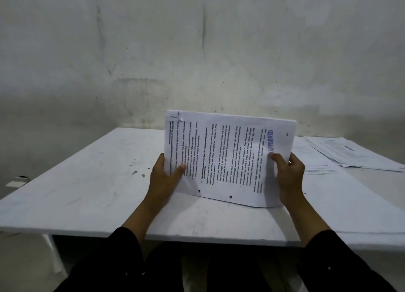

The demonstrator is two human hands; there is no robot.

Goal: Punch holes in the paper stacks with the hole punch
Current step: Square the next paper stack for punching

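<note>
A stack of printed paper (228, 156) stands nearly upright on its long edge over the white table (92, 177). Its text runs sideways, a blue "APPROVED" stamp sits near its right end, and two punched holes show along the bottom edge. My left hand (166, 177) grips the stack's left side with the thumb across the front. My right hand (287, 175) grips the right side the same way. No hole punch is visible.
More printed sheets (355, 153) lie spread flat on the table's far right, some reaching the right front edge. A grey wall stands just behind the table. A small white object (18, 181) sits low at the far left, off the table.
</note>
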